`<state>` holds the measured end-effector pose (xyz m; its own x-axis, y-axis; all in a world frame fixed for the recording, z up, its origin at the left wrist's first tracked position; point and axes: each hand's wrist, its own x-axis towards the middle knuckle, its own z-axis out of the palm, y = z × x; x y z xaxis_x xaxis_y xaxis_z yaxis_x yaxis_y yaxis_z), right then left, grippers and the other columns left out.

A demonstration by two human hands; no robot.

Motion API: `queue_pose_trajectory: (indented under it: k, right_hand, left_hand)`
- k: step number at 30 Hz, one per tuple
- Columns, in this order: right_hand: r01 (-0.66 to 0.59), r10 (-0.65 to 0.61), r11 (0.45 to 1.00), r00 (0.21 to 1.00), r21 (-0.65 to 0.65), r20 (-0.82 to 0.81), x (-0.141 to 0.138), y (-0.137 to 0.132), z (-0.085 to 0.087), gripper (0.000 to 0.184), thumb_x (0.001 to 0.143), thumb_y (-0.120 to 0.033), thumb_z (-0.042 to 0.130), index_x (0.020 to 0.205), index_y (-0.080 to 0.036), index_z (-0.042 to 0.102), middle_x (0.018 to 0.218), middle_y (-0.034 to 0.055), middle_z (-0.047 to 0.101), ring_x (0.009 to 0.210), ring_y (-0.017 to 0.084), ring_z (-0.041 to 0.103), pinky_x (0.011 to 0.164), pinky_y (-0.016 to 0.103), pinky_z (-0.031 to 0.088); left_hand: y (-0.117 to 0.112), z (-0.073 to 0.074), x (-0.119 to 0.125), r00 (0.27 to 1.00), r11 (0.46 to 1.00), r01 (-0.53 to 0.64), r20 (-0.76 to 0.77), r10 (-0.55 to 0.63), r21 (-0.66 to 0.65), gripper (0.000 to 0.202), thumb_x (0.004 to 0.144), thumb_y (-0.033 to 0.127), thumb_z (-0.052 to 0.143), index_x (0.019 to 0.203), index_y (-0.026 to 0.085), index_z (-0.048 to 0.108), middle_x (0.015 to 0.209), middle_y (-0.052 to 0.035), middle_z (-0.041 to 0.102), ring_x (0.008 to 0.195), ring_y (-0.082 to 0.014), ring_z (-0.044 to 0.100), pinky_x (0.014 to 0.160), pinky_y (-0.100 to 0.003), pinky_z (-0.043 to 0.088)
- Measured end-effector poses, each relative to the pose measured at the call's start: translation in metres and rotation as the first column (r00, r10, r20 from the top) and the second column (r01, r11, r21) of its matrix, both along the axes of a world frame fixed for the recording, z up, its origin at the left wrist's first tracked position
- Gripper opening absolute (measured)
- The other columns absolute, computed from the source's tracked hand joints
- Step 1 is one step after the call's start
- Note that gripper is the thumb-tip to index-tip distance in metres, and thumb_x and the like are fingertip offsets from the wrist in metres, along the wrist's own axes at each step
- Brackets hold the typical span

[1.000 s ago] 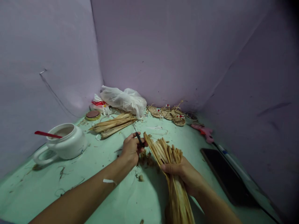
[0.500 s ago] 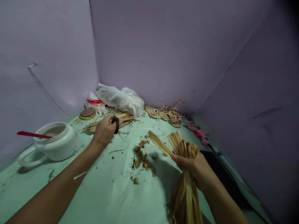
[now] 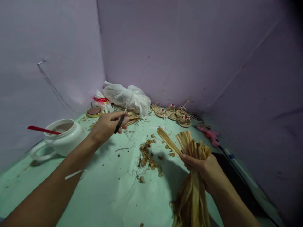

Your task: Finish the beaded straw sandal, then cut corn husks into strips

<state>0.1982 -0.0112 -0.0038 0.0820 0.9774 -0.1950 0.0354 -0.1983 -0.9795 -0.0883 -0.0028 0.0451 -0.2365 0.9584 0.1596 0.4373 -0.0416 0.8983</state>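
My left hand [image 3: 106,125] is closed around a pair of scissors [image 3: 119,124] with a black handle. Their thin blades point up and away from me and are hard to see. Just behind this hand, a flat bundle of dried husk strips [image 3: 133,120] lies on the table. On the right, my right hand [image 3: 203,168] grips a thick bundle of dried corn husks [image 3: 193,195] around its neck. Folded, cut-looking ends stick up above the fist, and one flat strip juts out to the left by the thumb. The lower husks hang toward me.
Brown scraps [image 3: 148,156] litter the green tabletop [image 3: 111,198] between my hands. A white pot [image 3: 68,138] with a red-handled utensil [image 3: 44,130] stands left. Behind are a round tin [image 3: 94,112], a plastic bag [image 3: 129,97], woven beaded pieces [image 3: 183,120] and a pink glue gun [image 3: 210,135].
My left hand has turned, so the scissors' black handle now shows edge-on and slanted. My right hand keeps its hold on the husk bundle. The whole view has shifted slightly.
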Motion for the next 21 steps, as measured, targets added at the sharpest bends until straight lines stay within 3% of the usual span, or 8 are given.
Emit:
queue_pose_trajectory:
  k: [1,3,5,11,16,21]
  right_hand:
    - [0.006,-0.006,1.0,1.0,0.005,-0.003,0.0,0.0,0.0,0.03,0.047,-0.024,0.079,0.065,-0.013,0.059,0.052,-0.0021,0.053,0.046,0.01,0.046,0.042,0.023,0.036]
    - [0.035,-0.034,0.999,0.999,0.021,-0.009,-0.001,0.001,0.0,0.03,0.046,-0.024,0.079,0.067,-0.013,0.06,0.054,-0.0017,0.055,0.047,0.011,0.047,0.043,0.023,0.036]
    - [0.065,-0.065,0.997,0.998,0.043,-0.007,0.0,0.001,-0.001,0.03,0.046,-0.023,0.079,0.068,-0.013,0.061,0.055,-0.0018,0.055,0.048,0.011,0.047,0.043,0.023,0.037]
    - [0.041,-0.041,0.996,0.999,0.074,-0.003,0.002,0.0,-0.001,0.028,0.048,-0.023,0.079,0.068,-0.013,0.062,0.056,-0.0011,0.057,0.049,0.011,0.049,0.045,0.023,0.038]
    - [-0.065,0.064,0.998,0.989,0.002,-0.136,-0.003,-0.003,0.002,0.036,0.047,-0.023,0.08,0.077,-0.013,0.063,0.064,0.0016,0.061,0.053,0.014,0.053,0.048,0.024,0.042]
    - [-0.115,0.108,0.993,0.984,-0.037,-0.144,-0.003,-0.003,-0.002,0.036,0.047,-0.027,0.08,0.073,-0.014,0.06,0.062,0.0019,0.06,0.051,0.015,0.053,0.047,0.026,0.042]
  left_hand:
    - [-0.003,-0.002,0.008,0.987,0.99,0.125,0.108,-0.117,-0.07,0.035,0.065,0.047,0.057,0.075,0.015,0.065,0.061,-0.0076,0.064,0.047,-0.0142,0.052,0.037,-0.02,0.028]
    - [-0.008,-0.009,0.025,0.918,0.903,0.37,0.233,-0.32,-0.218,0.037,0.067,0.048,0.053,0.076,0.013,0.064,0.063,-0.0101,0.065,0.045,-0.0142,0.053,0.034,-0.019,0.028]
    - [-0.013,-0.017,0.037,0.886,0.829,0.454,0.265,-0.381,-0.326,0.034,0.067,0.044,0.055,0.078,0.013,0.065,0.065,-0.0091,0.065,0.048,-0.0144,0.055,0.033,-0.018,0.03]
    - [-0.017,-0.028,0.046,0.817,0.739,0.575,0.298,-0.494,-0.352,0.023,0.067,0.029,0.057,0.084,0.015,0.064,0.057,-0.0011,0.056,0.05,-0.0112,0.051,0.035,-0.014,0.031]
    - [-0.017,-0.027,0.045,0.793,0.743,0.595,0.374,-0.481,-0.307,0.028,0.064,0.024,0.058,0.089,0.015,0.064,0.073,-0.0053,0.061,0.057,-0.0132,0.055,0.036,-0.015,0.034]
    - [-0.014,-0.028,0.046,0.777,0.751,0.606,0.397,-0.489,-0.262,0.022,0.056,0.016,0.06,0.077,0.014,0.067,0.065,-0.0029,0.062,0.049,-0.0111,0.051,0.038,-0.017,0.034]
